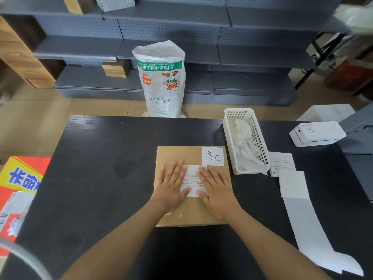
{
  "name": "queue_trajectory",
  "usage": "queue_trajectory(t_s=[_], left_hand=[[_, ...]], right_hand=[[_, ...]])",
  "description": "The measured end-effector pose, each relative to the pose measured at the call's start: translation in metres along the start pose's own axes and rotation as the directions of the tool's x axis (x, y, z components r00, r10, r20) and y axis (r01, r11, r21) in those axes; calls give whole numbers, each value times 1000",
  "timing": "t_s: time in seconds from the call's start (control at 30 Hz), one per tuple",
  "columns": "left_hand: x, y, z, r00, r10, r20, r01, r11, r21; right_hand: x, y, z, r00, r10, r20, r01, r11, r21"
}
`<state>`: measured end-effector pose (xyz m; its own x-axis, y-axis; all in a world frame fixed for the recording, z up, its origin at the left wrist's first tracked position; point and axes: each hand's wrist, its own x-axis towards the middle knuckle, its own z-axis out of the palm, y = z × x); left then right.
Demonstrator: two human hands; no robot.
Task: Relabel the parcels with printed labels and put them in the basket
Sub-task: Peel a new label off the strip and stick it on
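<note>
Flat brown cardboard parcel (191, 184) under both hands.
Left hand (171, 184), right hand (216, 188) flattened, fingers straight, pressing white printed label (194, 179).

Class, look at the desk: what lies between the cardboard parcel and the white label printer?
In the head view, a white basket holding crumpled backing paper stands between the parcel and the printer, with a printed label lying by it.

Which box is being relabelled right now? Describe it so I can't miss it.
On the black table, left of the white basket, lies a flat brown box. Both hands press a printed label onto it. Its far right corner carries a white handwritten note.
</note>
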<state>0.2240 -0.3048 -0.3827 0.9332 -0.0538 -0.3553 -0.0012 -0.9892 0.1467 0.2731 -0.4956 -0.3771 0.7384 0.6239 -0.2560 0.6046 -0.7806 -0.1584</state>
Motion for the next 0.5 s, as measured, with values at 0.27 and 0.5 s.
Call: queue_trajectory(t_s=[0.27, 0.5], left_hand=[[1, 0, -1, 999, 6, 37, -6, 1000, -12], [0, 0, 2, 1000, -1, 4, 1, 1000, -4]], right_hand=[[2, 1, 2, 999, 26, 24, -26, 999, -24], [1, 1, 8, 999, 28, 30, -26, 999, -48]])
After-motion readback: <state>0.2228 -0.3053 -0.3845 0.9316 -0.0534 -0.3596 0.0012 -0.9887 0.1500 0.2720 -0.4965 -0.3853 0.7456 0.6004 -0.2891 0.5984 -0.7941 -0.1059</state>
